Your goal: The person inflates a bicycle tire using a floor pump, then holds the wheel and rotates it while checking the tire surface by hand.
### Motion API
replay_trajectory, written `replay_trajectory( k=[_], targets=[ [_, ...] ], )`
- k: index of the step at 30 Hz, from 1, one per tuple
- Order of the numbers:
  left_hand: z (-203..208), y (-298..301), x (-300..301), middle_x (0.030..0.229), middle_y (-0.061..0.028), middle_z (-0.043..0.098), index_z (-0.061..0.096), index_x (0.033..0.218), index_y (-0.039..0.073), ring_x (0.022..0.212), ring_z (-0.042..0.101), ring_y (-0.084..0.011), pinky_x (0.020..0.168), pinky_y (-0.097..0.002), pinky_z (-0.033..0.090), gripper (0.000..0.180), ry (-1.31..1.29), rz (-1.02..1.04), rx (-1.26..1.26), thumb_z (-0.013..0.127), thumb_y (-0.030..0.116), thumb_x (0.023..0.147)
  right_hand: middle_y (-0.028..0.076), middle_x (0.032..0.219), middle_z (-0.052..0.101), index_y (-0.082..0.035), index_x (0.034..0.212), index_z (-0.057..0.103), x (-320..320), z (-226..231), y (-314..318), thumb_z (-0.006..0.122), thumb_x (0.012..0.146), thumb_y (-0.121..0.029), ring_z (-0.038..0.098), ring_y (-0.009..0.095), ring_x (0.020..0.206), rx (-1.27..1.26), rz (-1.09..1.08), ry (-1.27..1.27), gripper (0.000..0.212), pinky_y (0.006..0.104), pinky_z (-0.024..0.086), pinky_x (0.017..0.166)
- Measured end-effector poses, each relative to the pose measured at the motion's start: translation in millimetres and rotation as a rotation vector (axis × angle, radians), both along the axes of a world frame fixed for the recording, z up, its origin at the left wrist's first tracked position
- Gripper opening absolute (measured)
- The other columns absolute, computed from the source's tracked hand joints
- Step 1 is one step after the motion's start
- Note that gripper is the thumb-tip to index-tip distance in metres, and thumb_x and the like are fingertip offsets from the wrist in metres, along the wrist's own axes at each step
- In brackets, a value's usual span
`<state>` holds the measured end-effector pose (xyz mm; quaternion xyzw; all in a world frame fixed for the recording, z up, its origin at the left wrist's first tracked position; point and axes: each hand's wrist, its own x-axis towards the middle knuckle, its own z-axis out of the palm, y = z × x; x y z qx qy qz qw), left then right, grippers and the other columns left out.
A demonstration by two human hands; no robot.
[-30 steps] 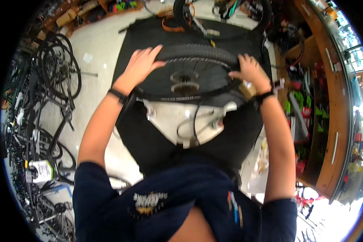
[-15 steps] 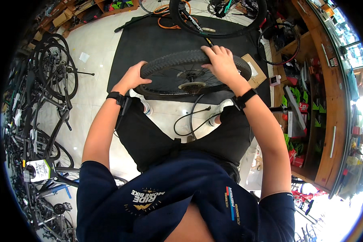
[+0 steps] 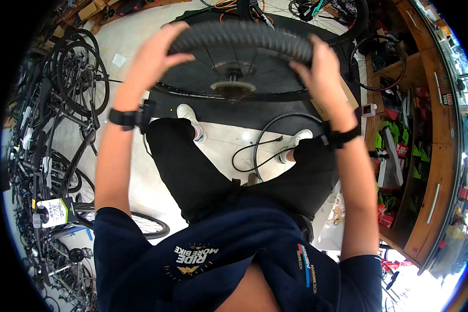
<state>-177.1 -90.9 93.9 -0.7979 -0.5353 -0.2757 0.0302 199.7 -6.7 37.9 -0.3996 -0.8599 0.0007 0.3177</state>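
A bicycle wheel with a knobbly black tyre is held up in front of me, its rear sprocket cassette facing my way and smeared by motion. My left hand grips the tyre at its left side, thumb on the near face and fingers over the outer tread. On the opposite side, my right hand clasps the tyre the same way, thumb inward. Both hands are blurred. Below the wheel, a black hose or tube lies looped on the floor between my feet.
A black mat covers the floor under the wheel. Another bicycle wheel lies at the far right of it. Many bicycles crowd the left. Wooden shelving with boxed parts lines the right, beside a small bottle and cardboard.
The wheel has risen and come closer, both hands going up with it. My right hand has shifted from the top of the tyre to its right side.
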Motion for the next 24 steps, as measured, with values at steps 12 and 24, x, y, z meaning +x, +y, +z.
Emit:
replay_trajectory(
  k=[12, 24],
  targets=[
    [-79.9, 73.1, 159.9, 0.141, -0.0184, 0.045, 0.042, 0.145, 0.01, 0.133, 0.044, -0.0382, 0.116, -0.0499, 0.033, 0.091, 0.231, -0.245, -0.012, 0.087, 0.025, 0.067, 0.03, 0.147, 0.041, 0.003, 0.148, 0.034, 50.3, -48.3, 21.3, 0.087, 0.069, -0.036, 0.042, 0.044, 0.135, -0.406, 0.081, -0.052, 0.103, 0.0497, 0.035, 0.112],
    [-186.5, 8.4, 11.4, 0.134, -0.021, 0.055, 0.047, 0.138, 0.004, 0.126, 0.052, -0.0397, 0.104, -0.041, 0.044, 0.088, -0.413, 0.134, -0.474, 0.09, 0.014, 0.062, 0.023, 0.12, 0.054, -0.012, 0.141, 0.047, 66.0, -54.6, 25.4, 0.085, 0.07, -0.048, 0.053, 0.044, 0.11, -0.252, -0.314, -0.318, 0.089, 0.0501, 0.048, 0.092]
  ],
)
